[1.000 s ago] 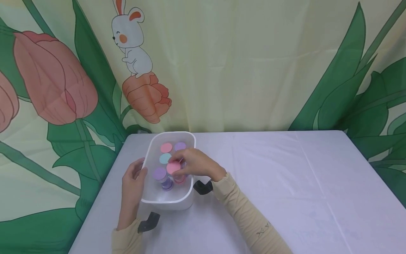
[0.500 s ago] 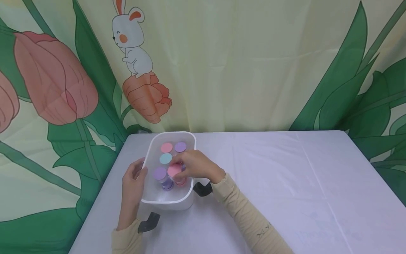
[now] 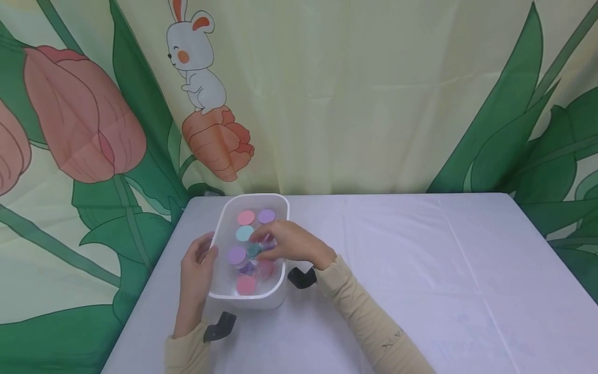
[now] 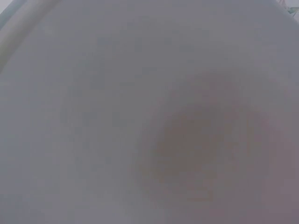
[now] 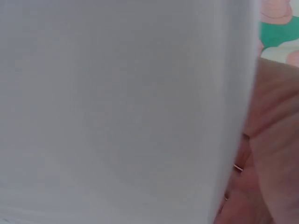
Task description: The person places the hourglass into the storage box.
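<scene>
Several small sand timers with coloured discs at their ends are in a white bin in the head view. My right hand reaches in over the right rim, thumb and fingertips apart. Near its fingertips are a dark teal end and a purple-tinted clear timer. A pink disc shows near the front wall, with a pinkish clear body beside it. A purple timer leans left of the hand. My left hand holds the bin's left side, thumb at the rim.
Farther back in the bin are a pink disc, a purple disc and a light blue disc. The bin stands on a white-covered table, toward its left. A printed curtain hangs behind. Pale bin wall fills most of both wrist views.
The pink-ended timer at my right fingertips has left them; its pink disc now shows nearer the front wall. A dark teal end has come into sight. My left hand keeps its place.
</scene>
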`<move>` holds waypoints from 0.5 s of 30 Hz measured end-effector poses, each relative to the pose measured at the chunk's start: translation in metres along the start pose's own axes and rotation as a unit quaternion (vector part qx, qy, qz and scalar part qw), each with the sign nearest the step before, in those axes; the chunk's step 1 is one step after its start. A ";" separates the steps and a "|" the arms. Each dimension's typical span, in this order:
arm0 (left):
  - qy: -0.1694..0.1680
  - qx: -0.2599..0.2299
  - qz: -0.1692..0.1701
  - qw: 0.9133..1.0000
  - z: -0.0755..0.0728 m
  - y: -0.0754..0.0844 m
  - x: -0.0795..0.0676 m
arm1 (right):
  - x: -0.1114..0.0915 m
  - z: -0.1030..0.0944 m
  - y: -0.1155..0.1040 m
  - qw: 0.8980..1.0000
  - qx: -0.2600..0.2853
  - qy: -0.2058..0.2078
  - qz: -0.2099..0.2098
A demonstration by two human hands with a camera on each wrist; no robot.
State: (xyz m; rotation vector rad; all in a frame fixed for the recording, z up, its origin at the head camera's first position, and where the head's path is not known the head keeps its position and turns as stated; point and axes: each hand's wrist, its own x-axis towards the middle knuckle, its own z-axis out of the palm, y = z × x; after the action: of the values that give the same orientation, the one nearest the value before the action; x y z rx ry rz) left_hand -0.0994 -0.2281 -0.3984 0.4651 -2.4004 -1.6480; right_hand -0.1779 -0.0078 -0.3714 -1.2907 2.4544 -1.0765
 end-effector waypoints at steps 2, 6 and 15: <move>0.002 0.001 0.000 1.000 0.000 0.000 -0.001 | -0.002 -0.002 -0.001 1.000 0.019 -0.001 -0.010; 0.001 0.000 -0.002 1.000 -0.001 0.001 -0.002 | -0.006 -0.007 -0.001 0.999 0.037 0.007 -0.028; -0.002 0.002 -0.004 1.000 0.000 0.000 0.000 | -0.021 -0.023 0.001 0.998 0.040 0.038 -0.043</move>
State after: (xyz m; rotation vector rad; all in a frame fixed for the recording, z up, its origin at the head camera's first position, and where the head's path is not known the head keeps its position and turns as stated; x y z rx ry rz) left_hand -0.0989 -0.2281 -0.3983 0.4735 -2.4088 -1.6493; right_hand -0.1763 0.0210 -0.3588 -1.3667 2.4013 -1.2546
